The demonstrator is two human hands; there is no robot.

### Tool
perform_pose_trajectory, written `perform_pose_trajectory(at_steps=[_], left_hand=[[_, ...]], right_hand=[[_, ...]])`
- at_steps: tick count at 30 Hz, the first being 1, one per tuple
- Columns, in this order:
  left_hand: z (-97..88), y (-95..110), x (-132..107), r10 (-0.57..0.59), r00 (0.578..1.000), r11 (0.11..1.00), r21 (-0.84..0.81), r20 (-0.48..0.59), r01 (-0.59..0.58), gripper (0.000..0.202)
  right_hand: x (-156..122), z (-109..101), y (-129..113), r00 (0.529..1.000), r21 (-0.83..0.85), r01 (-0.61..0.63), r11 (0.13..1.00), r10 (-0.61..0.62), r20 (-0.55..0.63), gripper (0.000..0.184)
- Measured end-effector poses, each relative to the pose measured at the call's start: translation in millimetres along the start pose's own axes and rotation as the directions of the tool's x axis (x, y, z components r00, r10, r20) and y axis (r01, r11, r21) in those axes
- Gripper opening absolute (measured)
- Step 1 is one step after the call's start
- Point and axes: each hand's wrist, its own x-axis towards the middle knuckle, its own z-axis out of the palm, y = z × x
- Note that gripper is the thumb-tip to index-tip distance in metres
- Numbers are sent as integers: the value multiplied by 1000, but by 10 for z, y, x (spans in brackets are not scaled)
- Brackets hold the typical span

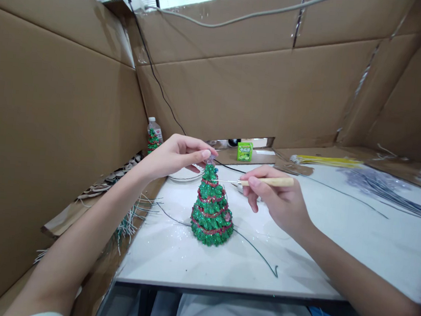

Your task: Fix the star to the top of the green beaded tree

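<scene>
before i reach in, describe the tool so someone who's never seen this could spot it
On the white table stands a green Christmas tree banded in red. Just right of its upper part, the right hand holds the tool, its thin shaft pointing toward the tree. Unlike the dark wires lying nearby, it has a thick, pale yellow handle.

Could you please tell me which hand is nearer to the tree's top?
Left. The left hand has its fingers right at the tree's top; the right hand is apart from it, to its right and a little lower, holding a tool.
</scene>
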Motion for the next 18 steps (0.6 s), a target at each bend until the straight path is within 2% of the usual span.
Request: perform_pose_trajectory(at_steps=[12, 16, 18], left_hand=[[3, 7, -4, -7, 1000, 1000, 12, 1, 7, 32], [22, 16, -3, 11, 1000, 1000, 15, -29, -10, 30], [30, 22, -5, 19, 999, 1000, 15, -43, -18, 28]], right_hand=[[-14, -22, -37, 999, -63, 32, 997, -32, 4, 16], [-23, -79, -83, 995, -137, 96, 986, -99, -22, 13], [-29, -162, -99, 988, -233, 144, 962, -155, -28, 11]])
